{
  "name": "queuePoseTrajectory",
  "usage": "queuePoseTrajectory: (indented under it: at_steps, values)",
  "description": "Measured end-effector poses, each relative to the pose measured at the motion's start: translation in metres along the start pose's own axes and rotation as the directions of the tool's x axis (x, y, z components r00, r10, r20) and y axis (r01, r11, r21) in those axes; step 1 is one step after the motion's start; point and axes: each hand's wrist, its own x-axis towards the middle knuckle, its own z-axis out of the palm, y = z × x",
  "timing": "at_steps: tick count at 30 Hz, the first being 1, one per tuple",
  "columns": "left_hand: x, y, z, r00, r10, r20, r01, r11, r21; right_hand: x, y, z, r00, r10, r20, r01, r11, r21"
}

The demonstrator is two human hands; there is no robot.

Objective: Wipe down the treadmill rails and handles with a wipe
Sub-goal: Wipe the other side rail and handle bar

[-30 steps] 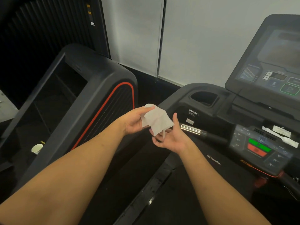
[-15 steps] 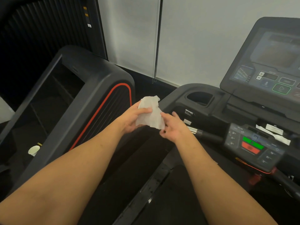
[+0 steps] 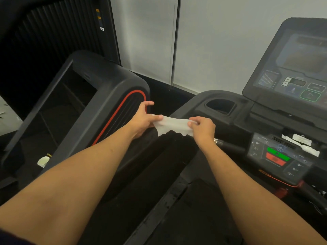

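Left hand (image 3: 143,119) and right hand (image 3: 201,128) apart, each pinching one end of the thin white wipe (image 3: 172,125), taut in mid-air. Step, as judged: unfolding, no wiping yet. Next: wrap it round the black chrome-tipped handle (image 3: 228,145), 4 o'clock of the hands.

Both bare forearms reach forward over the dark treadmill deck. The left hand (image 3: 143,119) and the right hand (image 3: 201,127) each pinch one end of a white wipe (image 3: 172,126), which hangs stretched between them — its lower edge ragged. Right of the hands sit a handle (image 3: 230,145) with a metal end, a control panel (image 3: 278,157) and the console screen (image 3: 299,64). A paper cup (image 3: 43,161) lies at the left.
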Motion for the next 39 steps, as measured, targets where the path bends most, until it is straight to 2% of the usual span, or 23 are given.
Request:
queuePoseTrajectory:
  at_steps: [2,4,7,9,11,13,15,16,20,22,23,25,27,29,31,33,35,37,39]
  values:
    - [-0.002,0.004,-0.003,0.997,0.009,0.078,-0.016,0.996,0.086,-0.001,-0.003,-0.005,0.999,-0.03,-0.021,0.029,0.999,-0.031]
    - [-0.004,0.007,-0.006,0.993,0.011,0.115,-0.041,0.964,0.262,0.002,-0.003,-0.012,0.999,-0.03,0.009,0.03,0.999,0.028]
    - [-0.01,0.009,-0.008,0.997,0.035,0.071,-0.059,0.922,0.382,0.006,-0.005,-0.022,0.994,0.015,0.11,-0.032,0.986,0.161]
    - [-0.011,0.008,-0.006,1.0,0.018,0.017,-0.022,0.949,0.313,0.009,-0.002,-0.024,0.984,0.065,0.166,-0.098,0.975,0.2]
    - [-0.007,0.007,0.002,0.999,-0.036,-0.033,0.042,0.973,0.226,0.012,-0.001,-0.021,0.984,0.106,0.142,-0.13,0.975,0.179]
    - [-0.005,0.007,0.016,0.988,-0.115,-0.103,0.131,0.977,0.165,0.013,-0.003,-0.015,0.995,0.096,0.017,-0.097,0.987,0.128]
    - [-0.007,0.011,0.035,0.967,-0.21,-0.144,0.229,0.965,0.129,0.01,-0.01,-0.01,0.995,0.015,-0.101,-0.011,0.999,0.045]
    - [-0.01,0.015,0.046,0.955,-0.255,-0.149,0.273,0.955,0.114,0.006,-0.015,-0.007,0.992,-0.045,-0.117,0.045,0.999,0.001]
    - [-0.015,0.03,0.081,0.922,-0.385,-0.037,0.384,0.923,-0.019,-0.011,-0.035,0.008,0.97,-0.244,0.02,0.242,0.944,-0.225]
    - [-0.018,0.034,0.088,0.914,-0.404,0.038,0.406,0.906,-0.122,-0.018,-0.037,0.015,0.962,-0.26,0.079,0.272,0.907,-0.321]
    - [-0.02,0.035,0.087,0.912,-0.406,0.057,0.41,0.896,-0.169,-0.018,-0.036,0.015,0.966,-0.24,0.1,0.259,0.918,-0.3]
    - [-0.021,0.034,0.08,0.905,-0.417,0.08,0.423,0.87,-0.253,-0.016,-0.036,0.009,0.98,-0.135,0.144,0.15,0.983,-0.103]
    - [-0.021,0.029,0.073,0.908,-0.414,0.06,0.415,0.87,-0.267,-0.013,-0.035,0.002,0.981,0.006,0.196,-0.033,0.99,0.134]
    - [-0.017,0.021,0.072,0.927,-0.369,-0.064,0.347,0.91,-0.226,-0.009,-0.031,-0.001,0.98,0.131,0.151,-0.166,0.954,0.251]
    - [-0.012,0.012,0.074,0.945,-0.247,-0.214,0.23,0.968,-0.1,-0.005,-0.025,0.002,0.974,0.206,0.095,-0.224,0.94,0.256]
    - [-0.012,0.009,0.075,0.967,-0.105,-0.234,0.115,0.993,0.03,-0.003,-0.02,0.008,0.922,0.32,0.219,-0.381,0.854,0.354]
    - [-0.015,0.006,0.079,0.986,-0.056,-0.159,0.063,0.997,0.04,-0.003,-0.019,0.015,0.82,0.396,0.414,-0.563,0.689,0.456]
    - [-0.018,0.001,0.084,0.987,-0.108,-0.121,0.093,0.988,-0.122,-0.004,-0.016,0.022,0.768,0.431,0.473,-0.64,0.542,0.545]
    - [-0.022,-0.005,0.088,0.975,-0.219,-0.045,0.178,0.883,-0.435,-0.003,-0.012,0.029,0.754,0.467,0.462,-0.654,0.461,0.6]
